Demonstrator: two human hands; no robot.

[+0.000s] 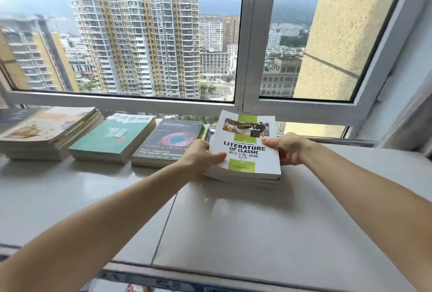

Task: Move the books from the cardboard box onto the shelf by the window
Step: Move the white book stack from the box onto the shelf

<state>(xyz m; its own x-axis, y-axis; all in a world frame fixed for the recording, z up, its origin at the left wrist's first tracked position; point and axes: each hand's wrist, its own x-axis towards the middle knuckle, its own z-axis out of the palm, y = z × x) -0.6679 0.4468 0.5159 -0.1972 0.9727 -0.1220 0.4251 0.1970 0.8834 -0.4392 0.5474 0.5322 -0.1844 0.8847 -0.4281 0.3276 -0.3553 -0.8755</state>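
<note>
On the shelf [233,221], both arms outstretched — left hand [198,158], right hand [288,149] grip book stack [245,151].

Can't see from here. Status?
Left hand and right hand grip white-and-green book stack. Stack low over shelf, beside dark book pile. Nothing blocking.

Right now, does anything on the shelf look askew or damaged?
Mostly tidy. The far-left stack is fanned unevenly, with worn covers. The stack under the white book, gripped by left hand and right hand, isn't squared.
</note>
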